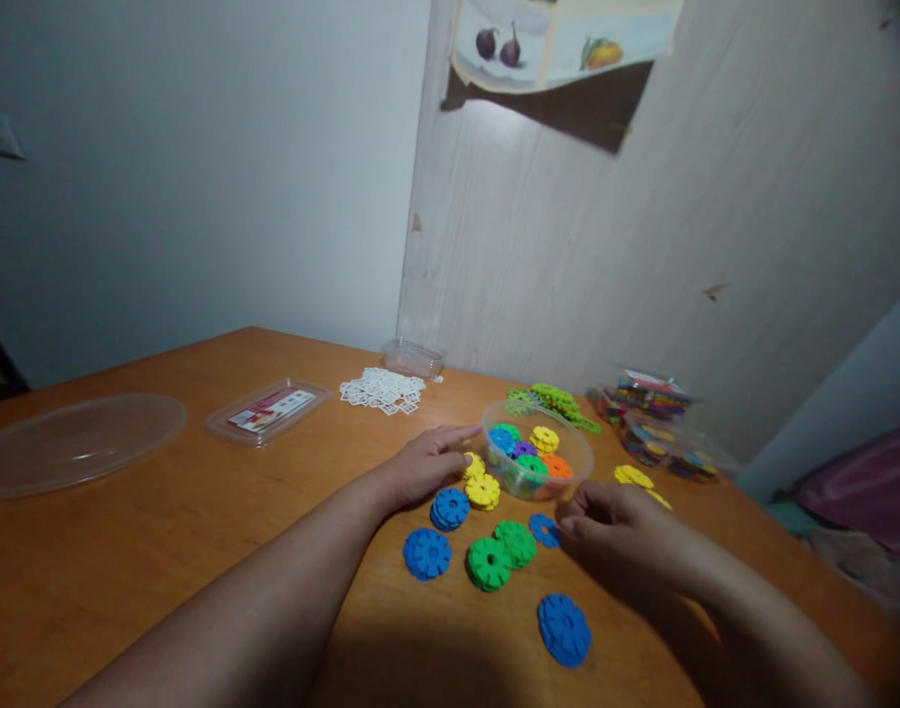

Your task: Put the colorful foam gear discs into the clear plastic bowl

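My left hand (426, 462) lies on the wooden table (161, 551) with fingers stretched toward a clear round bowl (578, 464) of coloured gear discs, its fingertips near the rim and beside yellow discs (482, 489). My right hand (612, 526) is curled, its fingers pinched at a small blue disc (544, 530) on the table. Between the hands lie two blue discs (450, 508), (427, 553) and two green discs (489, 564), (516, 541). Another blue disc (565, 629) lies nearer to me.
A clear oval lid (73, 442) and a clear rectangular lid with a label (269, 410) lie at the left. White lattice pieces (383, 389), green pieces (557, 401) and clear tubs of mixed discs (660, 433) sit near the wall. Yellow discs (633, 477) lie right of the bowl.
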`<state>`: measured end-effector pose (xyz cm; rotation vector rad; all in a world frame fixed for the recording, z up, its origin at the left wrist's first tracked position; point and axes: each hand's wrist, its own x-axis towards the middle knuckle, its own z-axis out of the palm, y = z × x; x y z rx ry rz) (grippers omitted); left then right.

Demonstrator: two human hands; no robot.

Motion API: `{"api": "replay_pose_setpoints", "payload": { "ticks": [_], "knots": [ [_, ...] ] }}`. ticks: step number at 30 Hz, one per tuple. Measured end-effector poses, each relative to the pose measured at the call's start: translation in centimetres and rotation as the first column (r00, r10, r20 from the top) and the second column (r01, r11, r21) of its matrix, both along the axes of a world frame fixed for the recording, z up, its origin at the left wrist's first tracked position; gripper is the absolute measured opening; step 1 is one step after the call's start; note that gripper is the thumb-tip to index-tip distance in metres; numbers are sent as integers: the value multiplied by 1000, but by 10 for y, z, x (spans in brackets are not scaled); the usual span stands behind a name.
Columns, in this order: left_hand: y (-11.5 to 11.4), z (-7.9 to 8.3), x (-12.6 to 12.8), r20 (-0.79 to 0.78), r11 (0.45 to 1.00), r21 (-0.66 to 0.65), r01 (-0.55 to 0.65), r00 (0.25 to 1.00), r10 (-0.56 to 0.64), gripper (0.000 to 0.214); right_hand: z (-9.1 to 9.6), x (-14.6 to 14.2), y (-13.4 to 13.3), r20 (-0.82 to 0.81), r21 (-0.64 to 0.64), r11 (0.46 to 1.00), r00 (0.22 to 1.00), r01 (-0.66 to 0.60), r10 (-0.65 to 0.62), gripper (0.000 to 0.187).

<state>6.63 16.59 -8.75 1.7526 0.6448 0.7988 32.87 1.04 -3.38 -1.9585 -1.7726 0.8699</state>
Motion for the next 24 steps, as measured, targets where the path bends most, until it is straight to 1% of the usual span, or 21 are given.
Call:
{"api": "replay_pose_setpoints", "payload": {
  "ticks": [3,6,9,11,14,19,24],
  "knots": [
    [-1,1,-1,-4,1000,1,-6,1000,6,63,-9,-2,-1,84,13,999,996,-35,34,17],
    [-3,2,-1,10,1000,12,-15,1000,15,61,-15,-5,0,149,59,996,987,-62,52,19],
    [-3,3,-2,19,1000,14,-16,1000,15,60,-17,-11,3,237,94,993,971,-65,41,22],
    [-3,3,-2,30,1000,4,-8,1000,8,58,-17,-16,5,268,100,993,963,-62,33,21],
    [-4,2,-2,43,1000,-25,5,999,-4,59,-18,-21,6,245,85,995,969,-46,24,16],
    [-5,4,-2,50,999,-43,17,999,-15,58,-23,-20,7,226,53,999,974,-6,-7,14],
    [-6,5,-3,32,999,-33,-3,999,4,59,-24,-16,7,215,92,996,976,-3,-17,19]
  ]
}}
